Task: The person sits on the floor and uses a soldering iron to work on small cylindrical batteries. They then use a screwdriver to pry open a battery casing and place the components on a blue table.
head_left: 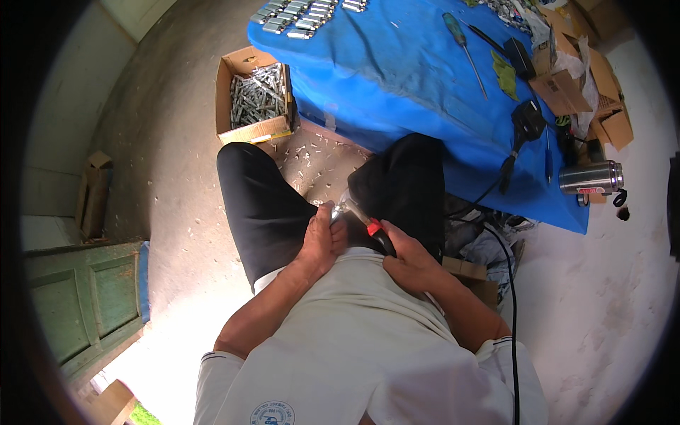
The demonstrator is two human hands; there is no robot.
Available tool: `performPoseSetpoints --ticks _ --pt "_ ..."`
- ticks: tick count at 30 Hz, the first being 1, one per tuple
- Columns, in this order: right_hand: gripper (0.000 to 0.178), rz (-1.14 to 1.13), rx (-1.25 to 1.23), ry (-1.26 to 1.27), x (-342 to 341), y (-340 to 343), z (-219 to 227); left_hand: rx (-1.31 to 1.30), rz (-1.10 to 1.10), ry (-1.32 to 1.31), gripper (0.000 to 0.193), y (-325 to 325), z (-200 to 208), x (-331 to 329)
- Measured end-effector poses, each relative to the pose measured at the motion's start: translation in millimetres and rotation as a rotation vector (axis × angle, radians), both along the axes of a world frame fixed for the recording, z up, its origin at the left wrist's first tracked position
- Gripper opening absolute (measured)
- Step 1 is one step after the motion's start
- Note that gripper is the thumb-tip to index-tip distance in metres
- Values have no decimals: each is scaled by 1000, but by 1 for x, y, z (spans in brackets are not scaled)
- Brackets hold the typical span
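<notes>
Left hand [323,239], mid-frame, grips a shiny metal piece [336,214]; right hand [409,258] clasps a red-and-black-handled tool [375,227]. Upper left, a cardboard box [256,132] holds metal parts [256,95].

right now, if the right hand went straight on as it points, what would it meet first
Likely the metal piece in the left hand: the right hand holds a tool aimed at it, perhaps already touching.

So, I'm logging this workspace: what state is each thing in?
Left hand: closed around a small metal part
Right hand: closed on a red-and-black tool handle
Cardboard box: open, holding heaped metal pieces
Metal cylinders: grouped in rows
Screwdriver: lying on wrinkled blue cloth
Steel flask: upright or lying, cannot tell
</notes>
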State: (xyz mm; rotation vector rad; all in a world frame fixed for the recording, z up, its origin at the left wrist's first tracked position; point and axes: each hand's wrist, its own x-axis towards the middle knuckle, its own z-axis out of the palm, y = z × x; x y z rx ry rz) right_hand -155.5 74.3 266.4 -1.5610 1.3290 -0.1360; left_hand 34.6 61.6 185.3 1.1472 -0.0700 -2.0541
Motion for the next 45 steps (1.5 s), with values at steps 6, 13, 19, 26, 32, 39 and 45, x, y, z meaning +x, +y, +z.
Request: performPoseSetpoints --ticks 6,13,19,26,32,39,45 --pt "61 -18 55 -34 5 -5 11 8 41 -5 54 1 0 0" --pt "56 80 -73 68 1 -9 0 -5 33 37 54 1 -3 2" --pt "55 48 1 83 2 -13 -6 6 3 71 55 -1 -1 4" --pt "63 87 77 22 3 -12 -2 23 12 77 54 0 -1 3" --pt "65 88 33 45 5 -9 -9 -28 13 27 54 1 -2 1" --pt "63 97 -26 91 10 -7 -8 1 45 23 54 0 -1 1" --pt "62 96 -74 103 11 -5 -10 -14 45 43 53 0 0 3"
